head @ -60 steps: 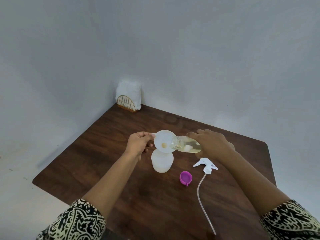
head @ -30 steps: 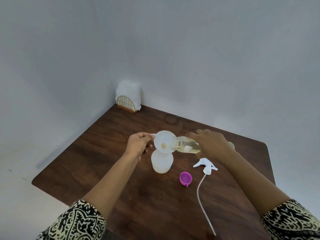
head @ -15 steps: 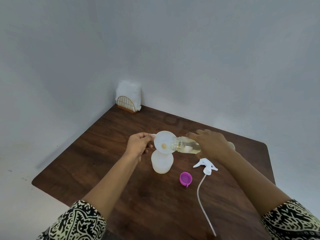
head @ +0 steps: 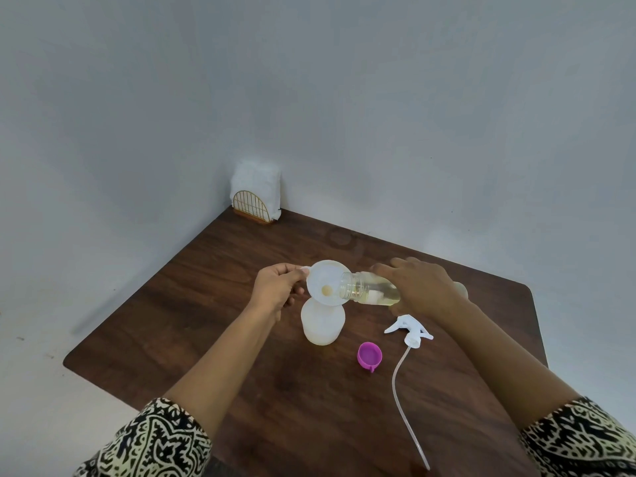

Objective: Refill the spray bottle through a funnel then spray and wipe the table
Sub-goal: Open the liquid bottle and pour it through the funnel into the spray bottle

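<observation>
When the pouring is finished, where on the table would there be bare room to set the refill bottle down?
Bare wood lies between the napkin holder and the funnel, along the table's left edge, and in front between the forearms. It is crowded right of the spray bottle: purple cap and trigger head with its tube.

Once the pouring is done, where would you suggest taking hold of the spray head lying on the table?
Probably by the white trigger body, pinched from above across its sides. It lies flat with its long thin dip tube trailing toward the person; the tube looks too slender to give a firm hold.
</observation>
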{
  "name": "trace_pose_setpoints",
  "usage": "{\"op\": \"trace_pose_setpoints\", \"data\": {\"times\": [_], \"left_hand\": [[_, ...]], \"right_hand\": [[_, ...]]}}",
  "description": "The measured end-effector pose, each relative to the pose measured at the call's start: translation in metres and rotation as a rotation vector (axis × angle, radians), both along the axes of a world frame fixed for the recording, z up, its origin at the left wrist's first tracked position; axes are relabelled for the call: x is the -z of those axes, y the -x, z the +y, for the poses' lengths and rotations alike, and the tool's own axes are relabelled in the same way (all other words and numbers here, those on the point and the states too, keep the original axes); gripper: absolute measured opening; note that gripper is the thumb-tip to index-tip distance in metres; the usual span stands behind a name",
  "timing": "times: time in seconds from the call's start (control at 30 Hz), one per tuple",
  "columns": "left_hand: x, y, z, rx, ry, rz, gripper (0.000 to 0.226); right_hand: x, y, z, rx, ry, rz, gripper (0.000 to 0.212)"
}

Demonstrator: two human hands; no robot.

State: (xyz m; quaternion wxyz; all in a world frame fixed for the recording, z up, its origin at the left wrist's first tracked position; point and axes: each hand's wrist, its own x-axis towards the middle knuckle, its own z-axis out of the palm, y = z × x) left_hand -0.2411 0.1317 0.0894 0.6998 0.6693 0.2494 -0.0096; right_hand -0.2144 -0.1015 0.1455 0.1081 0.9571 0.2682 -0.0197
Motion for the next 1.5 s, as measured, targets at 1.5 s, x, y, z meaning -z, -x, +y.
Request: {"op": "trace_pose_setpoints", "data": {"times": [1.5], "left_hand": [[0.0003, -0.0010, 0.0004, -0.001, -0.005, 0.005, 0.010]], "right_hand": [[-0.0007, 0.0003, 0.0006, -0.008, -0.006, -0.007, 0.062]]}}
